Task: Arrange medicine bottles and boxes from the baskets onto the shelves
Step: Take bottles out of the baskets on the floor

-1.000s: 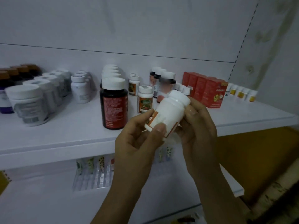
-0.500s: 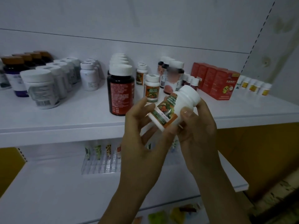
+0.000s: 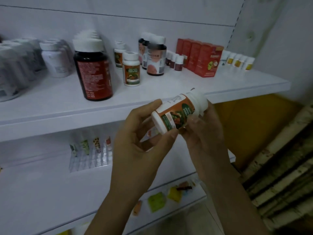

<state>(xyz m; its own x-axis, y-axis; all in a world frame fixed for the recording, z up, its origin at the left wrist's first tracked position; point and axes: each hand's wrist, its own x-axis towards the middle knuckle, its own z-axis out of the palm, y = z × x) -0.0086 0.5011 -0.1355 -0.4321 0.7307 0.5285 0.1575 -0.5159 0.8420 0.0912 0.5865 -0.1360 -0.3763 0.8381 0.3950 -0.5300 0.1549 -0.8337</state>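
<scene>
White bottle [image 3: 177,114] with an orange-and-green label, tilted, cap end up and to the right, held in the air just in front of the upper shelf [image 3: 59,107] edge. Left hand [image 3: 140,148]: thumb and fingers curled round the base end. Right hand [image 3: 206,133]: fingers wrapped at the cap end. On the shelf behind: big dark bottle [image 3: 94,72] with red label, small bottle [image 3: 131,70] with a similar label just beside it, red boxes [image 3: 203,58] further right
</scene>
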